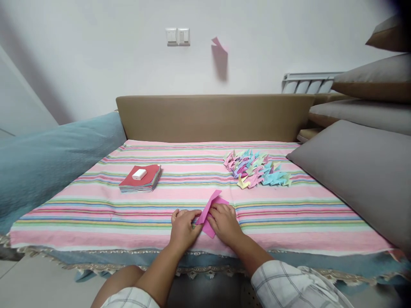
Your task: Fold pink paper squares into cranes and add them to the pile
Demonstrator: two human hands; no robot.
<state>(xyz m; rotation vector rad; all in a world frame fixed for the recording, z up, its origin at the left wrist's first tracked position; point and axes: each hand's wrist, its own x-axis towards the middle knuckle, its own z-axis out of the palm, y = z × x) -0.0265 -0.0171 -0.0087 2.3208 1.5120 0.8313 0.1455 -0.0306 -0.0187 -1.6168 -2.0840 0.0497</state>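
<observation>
Slantwise, pink paper [209, 207] points lengthwise away and rightward, pinched by left hand [185, 227] and right hand [226, 223].

Sheet [209, 206], stack [152, 179] and folded figures [253, 170]: matt paper. Striped cover [180, 158]: woven cloth. Cushion [359, 171]: matt cloth. Switches [177, 37]: smooth plastic. Backrest [212, 119]: smooth, leather-like, faintly sheened. Wall [102, 51]: smooth, matt.

Paper stack [150, 174], origami [255, 176] on striped cloth [189, 167]
</observation>
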